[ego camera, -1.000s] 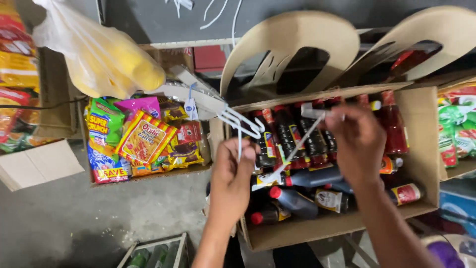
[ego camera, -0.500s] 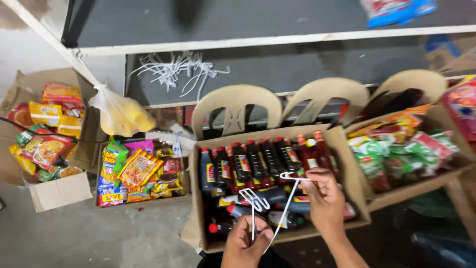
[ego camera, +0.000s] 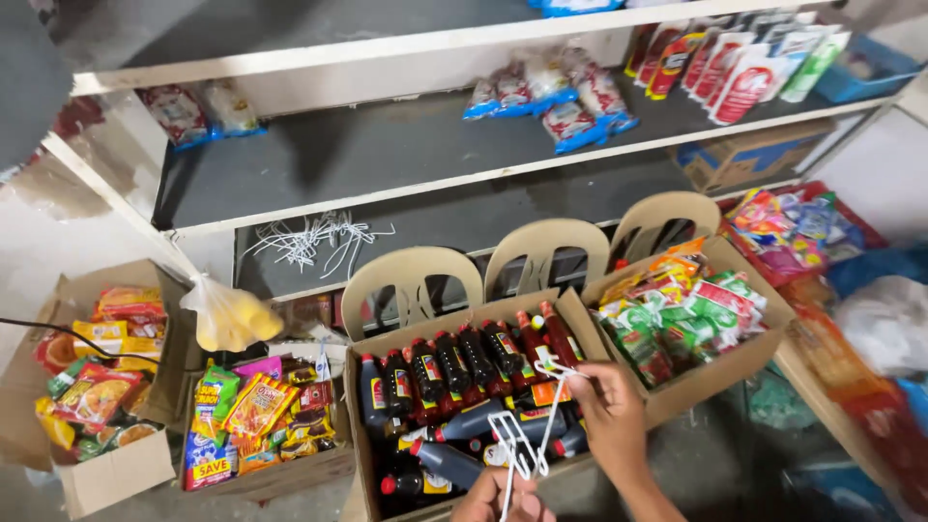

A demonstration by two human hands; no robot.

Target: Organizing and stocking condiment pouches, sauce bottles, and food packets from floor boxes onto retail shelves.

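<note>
My right hand (ego camera: 611,414) pinches the top loop of a bunch of white plastic strips (ego camera: 527,435), fingers closed on it, while my left hand (ego camera: 503,501), at the bottom edge, is curled shut around their lower ends. The strips hang between my hands, right over the middle box (ego camera: 454,333), an open carton of dark bottles (ego camera: 454,372) with red caps and red-orange labels; about ten stand along the back and several more lie flat in front. Behind it stand three beige chair backs (ego camera: 541,256). To the right, a second box (ego camera: 720,372) holds green, red and white sachets, too many to count. To the left, a third box (ego camera: 280,474) is packed with yellow, green and pink snack packs, and a fourth box (ego camera: 111,469) at the far left holds orange and yellow packs. A clear bag (ego camera: 227,317) of yellow pieces hangs between those two. More white strips lie in a loose pile (ego camera: 314,237) on the lower shelf. On the upper shelf (ego camera: 387,145) sit blue-and-white packets (ego camera: 556,97) and a row of red-and-white pouches (ego camera: 725,63).
</note>
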